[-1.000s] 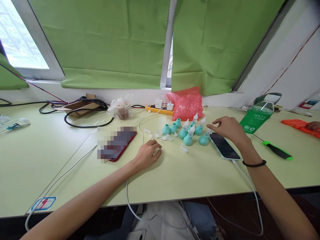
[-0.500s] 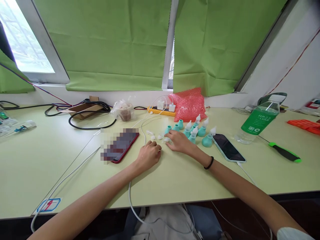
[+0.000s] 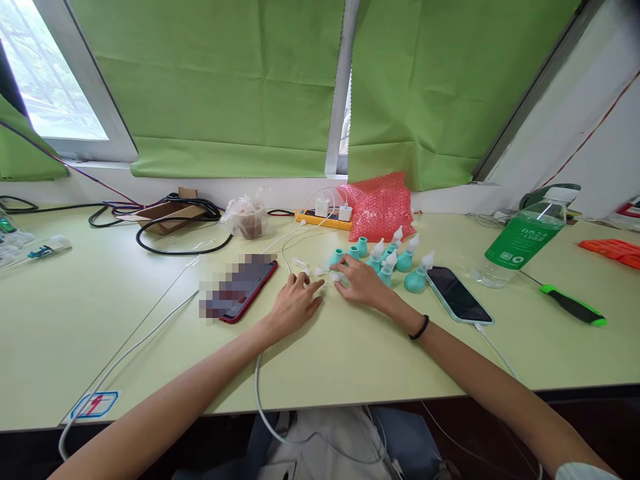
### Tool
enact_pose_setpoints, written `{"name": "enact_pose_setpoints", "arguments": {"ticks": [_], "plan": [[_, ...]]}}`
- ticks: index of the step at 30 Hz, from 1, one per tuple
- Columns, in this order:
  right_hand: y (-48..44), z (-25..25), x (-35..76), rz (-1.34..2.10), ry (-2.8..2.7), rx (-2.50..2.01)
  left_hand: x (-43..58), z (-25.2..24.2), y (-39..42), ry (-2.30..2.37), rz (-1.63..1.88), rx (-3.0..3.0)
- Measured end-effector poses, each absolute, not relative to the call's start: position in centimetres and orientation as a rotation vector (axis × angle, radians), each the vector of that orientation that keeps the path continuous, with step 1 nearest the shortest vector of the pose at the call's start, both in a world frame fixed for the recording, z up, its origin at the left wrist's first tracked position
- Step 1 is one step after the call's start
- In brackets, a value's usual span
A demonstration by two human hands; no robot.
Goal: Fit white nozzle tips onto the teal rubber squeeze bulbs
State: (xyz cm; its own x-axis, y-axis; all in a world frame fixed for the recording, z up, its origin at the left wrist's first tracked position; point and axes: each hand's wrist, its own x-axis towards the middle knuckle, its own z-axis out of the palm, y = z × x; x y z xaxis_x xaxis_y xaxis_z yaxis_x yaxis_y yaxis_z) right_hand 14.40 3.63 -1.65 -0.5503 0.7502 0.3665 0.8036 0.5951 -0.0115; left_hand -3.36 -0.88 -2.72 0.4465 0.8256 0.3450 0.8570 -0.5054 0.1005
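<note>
My left hand (image 3: 295, 305) rests low over the table with its fingers apart, the index finger stretched towards some small translucent pieces. Between the thumb and fingers of my right hand (image 3: 361, 281) is a small translucent white piece (image 3: 336, 276), its shape hard to make out. A few more small clear pieces (image 3: 301, 265) lie just beyond the hands. Several teal squeeze bulbs stand behind and beside my right hand. Some, like the rightmost bulb (image 3: 415, 281), carry a translucent pointed tip (image 3: 429, 259); others, like one bulb (image 3: 362, 247) at the back, have a bare neck.
A red-cased phone (image 3: 250, 293) lies left of my hands, a charging phone (image 3: 460, 295) to the right. Farther right are a tilted-looking water bottle (image 3: 523, 237) and a screwdriver (image 3: 573, 305). Pink bubble wrap (image 3: 383, 207) and an orange power strip (image 3: 327, 220) are behind. A white cable (image 3: 257, 380) runs under my left arm.
My left hand's fingers have unfolded from a curled pose, the index now pointing out. My right hand has shifted slightly, and the white piece shows between its thumb and fingers.
</note>
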Motion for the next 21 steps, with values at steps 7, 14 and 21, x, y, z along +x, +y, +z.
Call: {"name": "enact_pose_setpoints", "arguments": {"ticks": [7, 14, 21], "plan": [[3.1, -2.1, 13.4, -0.345, -2.580, -1.135, -3.4, -3.0, -0.6, -1.487, -0.537, -2.641], [3.8, -2.8, 13.7, -0.092, -2.584, -0.992, -3.6, -3.1, -0.1, -1.576, -0.590, -2.609], [3.6, -2.4, 13.8, 0.280, -2.366, -0.852, -3.7, -3.3, 0.1, -1.589, -0.539, -2.598]]}}
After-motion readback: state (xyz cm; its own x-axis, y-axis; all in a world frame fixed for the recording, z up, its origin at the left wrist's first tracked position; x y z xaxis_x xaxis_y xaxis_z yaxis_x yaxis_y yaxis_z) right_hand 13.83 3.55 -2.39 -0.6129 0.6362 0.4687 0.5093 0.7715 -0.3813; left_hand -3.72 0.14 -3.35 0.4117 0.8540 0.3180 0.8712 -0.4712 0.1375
